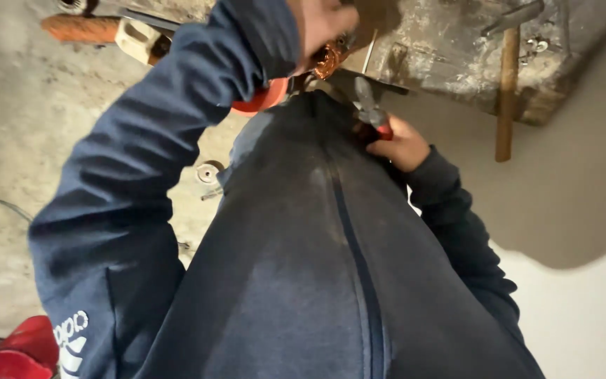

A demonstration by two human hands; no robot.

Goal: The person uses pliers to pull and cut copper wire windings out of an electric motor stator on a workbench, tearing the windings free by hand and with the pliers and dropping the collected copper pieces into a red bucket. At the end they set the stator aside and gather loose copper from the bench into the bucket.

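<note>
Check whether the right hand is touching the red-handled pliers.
Touching. The head view shows the right hand wrapped around the red handles of the pliers, whose grey jaws stick out above the fist.

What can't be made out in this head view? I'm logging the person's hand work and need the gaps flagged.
- Left hand: cut off by the top edge and blurred; its grip on the coppery wound part is unclear.
- Red-handled pliers: handles hidden inside the right hand.
- Worn grey block: cut off by the top edge.
- Small round metal disc on the floor: too small to identify.
</note>
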